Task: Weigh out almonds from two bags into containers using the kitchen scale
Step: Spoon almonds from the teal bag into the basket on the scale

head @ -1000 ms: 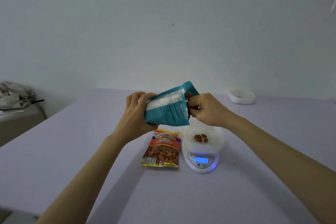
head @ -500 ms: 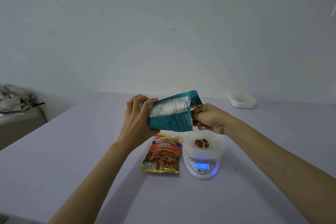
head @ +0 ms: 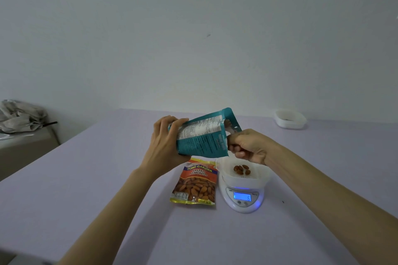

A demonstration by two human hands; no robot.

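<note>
Left hand (head: 164, 142) grip holding one teal bag (head: 202, 135), right hand (head: 247, 146) grip pinching almonds, five almonds (head: 241, 169) in container (head: 245, 176)

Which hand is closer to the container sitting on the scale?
Right. The right hand hovers just above the container on the scale; the left hand is off to its left, holding the teal bag.

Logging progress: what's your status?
Left hand grips teal bag; right hand pinches almonds at its mouth. Few almonds in container on scale. Nothing in the way.
</note>
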